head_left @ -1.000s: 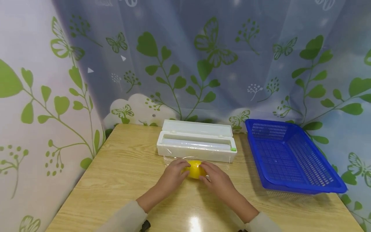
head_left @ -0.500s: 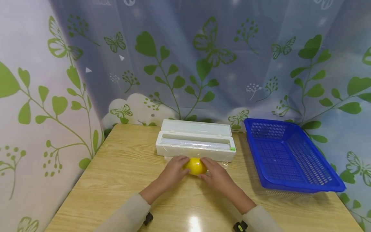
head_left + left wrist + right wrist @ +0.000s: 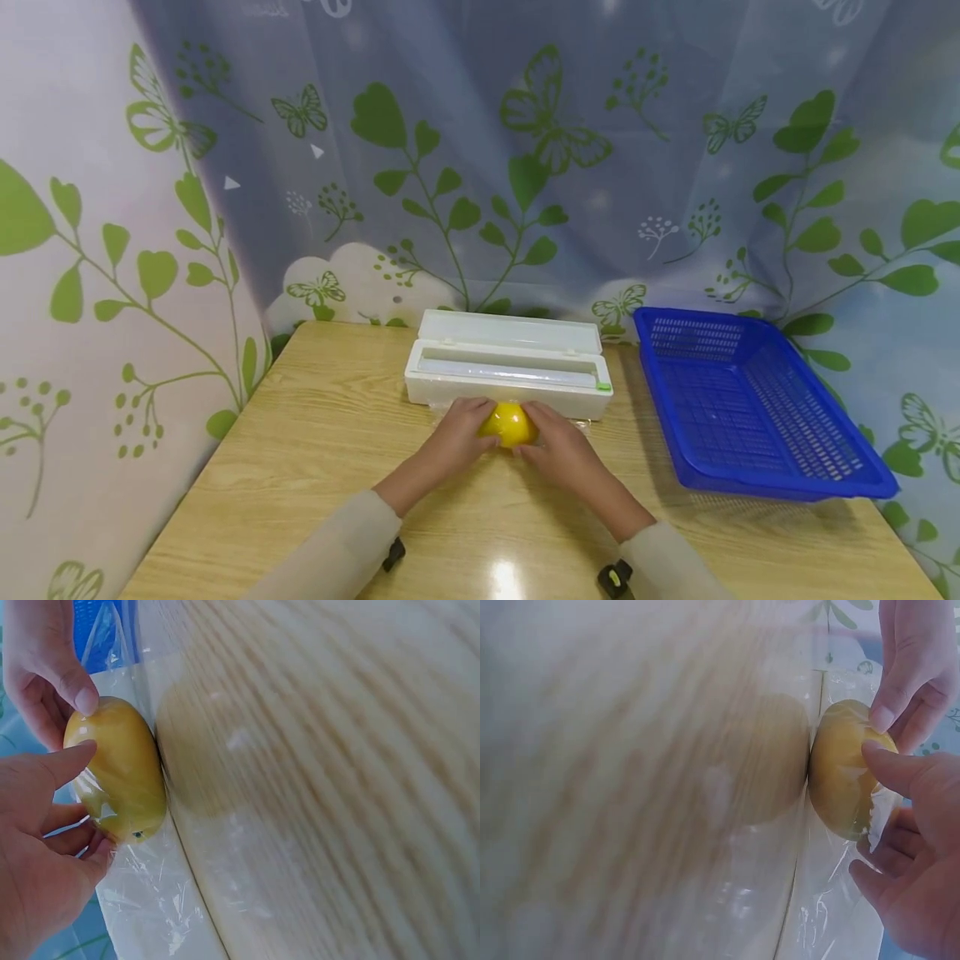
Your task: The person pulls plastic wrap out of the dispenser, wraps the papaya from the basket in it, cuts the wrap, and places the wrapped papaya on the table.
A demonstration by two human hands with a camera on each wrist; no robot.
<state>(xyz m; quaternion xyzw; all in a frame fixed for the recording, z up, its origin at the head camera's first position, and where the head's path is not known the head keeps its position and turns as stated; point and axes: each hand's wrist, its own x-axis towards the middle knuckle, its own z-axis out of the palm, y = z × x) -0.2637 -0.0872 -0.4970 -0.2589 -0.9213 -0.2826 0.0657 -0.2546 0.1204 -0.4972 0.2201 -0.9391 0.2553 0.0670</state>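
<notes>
A smooth yellow mango (image 3: 510,424) rests on the table just in front of the white cling film box (image 3: 517,400). Clear cling film (image 3: 154,900) covers part of its skin and spreads out at both sides toward the box. My left hand (image 3: 459,432) holds the mango's left end between thumb and fingers. At the other end my right hand (image 3: 558,437) grips it the same way. In the left wrist view, a small dark stem spot shows at the near end of the mango (image 3: 124,776). Some fingertips are hidden behind the fruit.
The box lid (image 3: 510,329) stands raised at the back, with a film roll (image 3: 506,371) inside and a green piece at its right end. A blue plastic basket (image 3: 678,442) stands on the right of the wooden table (image 3: 300,467). Printed curtains hang behind.
Both hands have moved a little forward with the mango, closer to the box. The film in front of it has been gathered nearer to the box.
</notes>
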